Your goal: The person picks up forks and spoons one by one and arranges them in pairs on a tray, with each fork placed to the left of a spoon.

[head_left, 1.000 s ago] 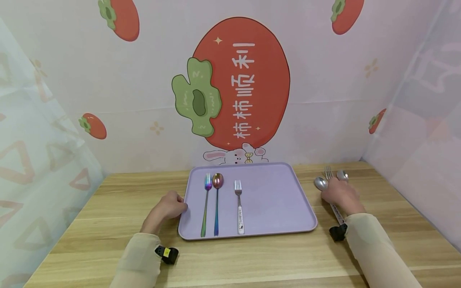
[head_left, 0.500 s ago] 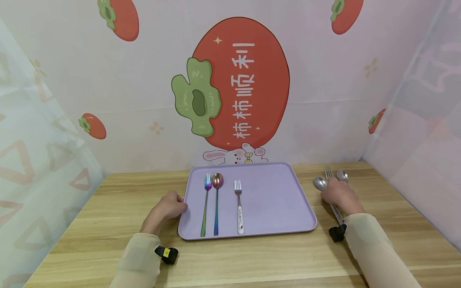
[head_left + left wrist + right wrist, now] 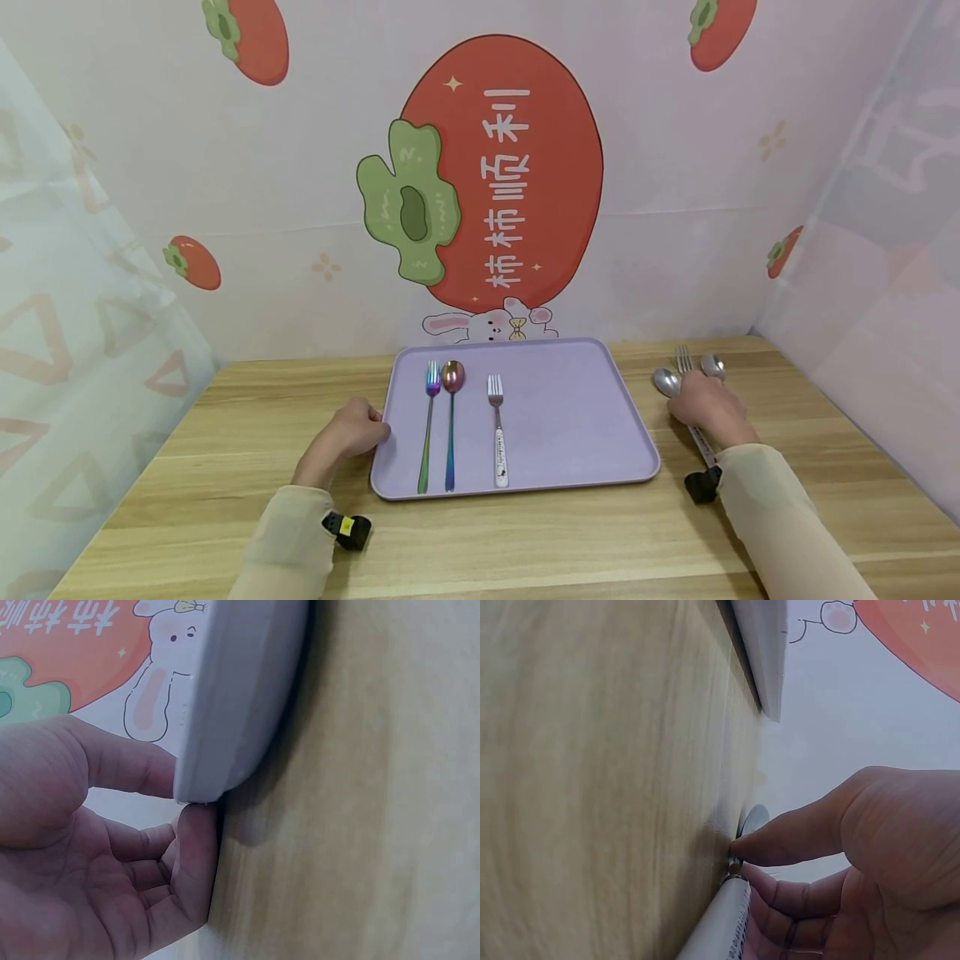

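My left hand (image 3: 356, 427) pinches the left rim of a lavender tray (image 3: 570, 433), thumb over the edge and fingers below it in the left wrist view. On the tray lie a rainbow fork (image 3: 431, 408), a rainbow spoon (image 3: 452, 400) and a silver fork (image 3: 496, 408) with a printed white handle. To the right of the tray, my right hand (image 3: 708, 408) pinches the neck of a silver utensil with a printed white handle (image 3: 724, 922); I cannot tell whether it is fork or spoon. Around those fingers show a left spoon (image 3: 666, 382), fork tines (image 3: 683, 358) and a right spoon (image 3: 712, 365).
The tray and loose cutlery rest on a wooden table (image 3: 487, 550). Behind it stands a pale backdrop (image 3: 285, 167) with persimmon prints, and more printed sheeting hangs at both sides. Each wrist carries a small black camera.
The left spoon shifts very slightly left. Both hands, the tray and its cutlery stay in place.
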{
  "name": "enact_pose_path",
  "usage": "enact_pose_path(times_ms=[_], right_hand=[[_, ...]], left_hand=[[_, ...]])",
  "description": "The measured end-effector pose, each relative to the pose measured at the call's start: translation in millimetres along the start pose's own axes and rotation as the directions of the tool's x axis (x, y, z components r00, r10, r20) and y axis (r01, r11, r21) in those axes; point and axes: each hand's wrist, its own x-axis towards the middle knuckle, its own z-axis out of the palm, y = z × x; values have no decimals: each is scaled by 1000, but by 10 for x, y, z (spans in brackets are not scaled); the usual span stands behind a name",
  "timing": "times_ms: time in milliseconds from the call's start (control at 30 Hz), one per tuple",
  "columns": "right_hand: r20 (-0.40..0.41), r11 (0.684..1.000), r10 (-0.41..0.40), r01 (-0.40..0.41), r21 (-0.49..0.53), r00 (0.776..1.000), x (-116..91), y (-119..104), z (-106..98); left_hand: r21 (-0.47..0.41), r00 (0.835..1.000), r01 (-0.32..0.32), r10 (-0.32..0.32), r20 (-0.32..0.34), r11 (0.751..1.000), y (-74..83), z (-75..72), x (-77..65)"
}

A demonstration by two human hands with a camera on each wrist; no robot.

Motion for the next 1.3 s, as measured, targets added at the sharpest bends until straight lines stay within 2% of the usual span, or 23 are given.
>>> enact_pose_path(times_ms=[700,1300], right_hand=[[6,998,-55,55,13,998,-32,-14,-28],[-37,1000,-24,24,-12,999,-19,-64,-4]], left_hand=[[2,1000,-1,1,5,1000,6,-5,-1],[-6,1000,15,-15,10,1000,20,-13,-11]])
